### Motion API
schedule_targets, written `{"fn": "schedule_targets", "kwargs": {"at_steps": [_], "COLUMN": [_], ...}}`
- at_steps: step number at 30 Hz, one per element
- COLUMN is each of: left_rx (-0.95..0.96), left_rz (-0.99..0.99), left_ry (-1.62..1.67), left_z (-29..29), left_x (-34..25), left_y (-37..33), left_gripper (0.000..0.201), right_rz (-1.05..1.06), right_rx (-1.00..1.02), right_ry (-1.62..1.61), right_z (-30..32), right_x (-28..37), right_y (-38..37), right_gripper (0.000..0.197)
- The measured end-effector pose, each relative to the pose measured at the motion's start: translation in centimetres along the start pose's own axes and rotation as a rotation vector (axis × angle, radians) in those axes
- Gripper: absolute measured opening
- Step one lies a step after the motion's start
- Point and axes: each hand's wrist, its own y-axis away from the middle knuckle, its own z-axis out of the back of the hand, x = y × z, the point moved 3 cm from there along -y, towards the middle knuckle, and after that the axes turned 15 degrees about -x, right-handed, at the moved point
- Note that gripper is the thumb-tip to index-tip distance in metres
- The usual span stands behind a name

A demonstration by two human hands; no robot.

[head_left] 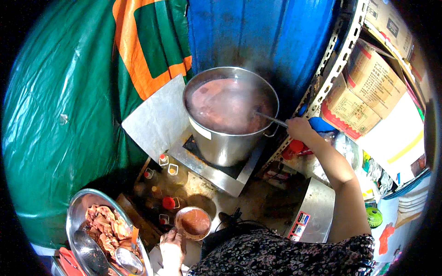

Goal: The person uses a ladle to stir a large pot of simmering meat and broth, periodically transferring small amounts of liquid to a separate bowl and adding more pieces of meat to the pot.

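my left hand (174, 246) holding bowl (195, 238) by edge, roughly level, likely so red-brown contents (195, 221) stay in; my right closed round long handle (276, 121), probably for distance from steam (239, 105); handle's far end inside steel pot (225, 149) on stove (221, 180)

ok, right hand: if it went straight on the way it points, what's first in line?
Probably the right-hand rim of the steel pot; the right hand points there along the metal handle. Depth is unclear, so it might pass above the rim.
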Motion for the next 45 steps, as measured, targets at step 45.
{"fn": "schedule_targets", "kwargs": {"at_steps": [45], "left_rx": [0.021], "left_rz": [-0.007], "left_ry": [-0.008], "left_z": [-1.7], "left_x": [1.8], "left_y": [0.2], "left_gripper": [0.028], "right_rz": [-0.186], "right_rx": [-0.172], "right_ry": [-0.396], "right_z": [-2.7], "right_x": [4.1], "right_y": [0.2], "right_gripper": [0.035]}}
